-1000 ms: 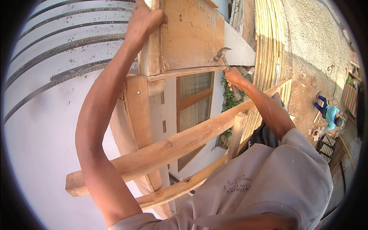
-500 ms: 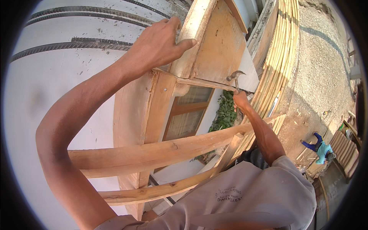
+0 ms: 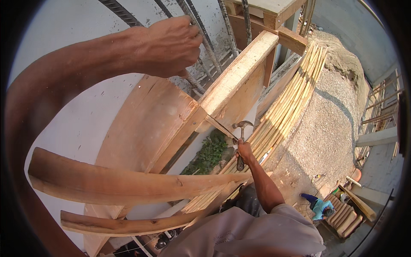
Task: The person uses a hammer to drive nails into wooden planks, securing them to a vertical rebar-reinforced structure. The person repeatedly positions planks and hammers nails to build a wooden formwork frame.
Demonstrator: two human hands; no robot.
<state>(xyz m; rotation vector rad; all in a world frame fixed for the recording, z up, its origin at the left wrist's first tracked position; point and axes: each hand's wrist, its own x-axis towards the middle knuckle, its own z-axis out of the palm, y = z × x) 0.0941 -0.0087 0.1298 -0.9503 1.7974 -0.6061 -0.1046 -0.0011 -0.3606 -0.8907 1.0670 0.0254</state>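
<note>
Hammer handle (image 3: 240, 163) hidden inside the right hand (image 3: 245, 151) (head visible); left fingertips hidden.

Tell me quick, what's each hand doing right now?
Left hand: closed, grip around a steel rebar.
Right hand: closed, holding a claw hammer by its handle, head up by the wooden plank.

One hammer (image 3: 242, 127); two hands; two cross rails; one person below (image 3: 320, 207).
</note>
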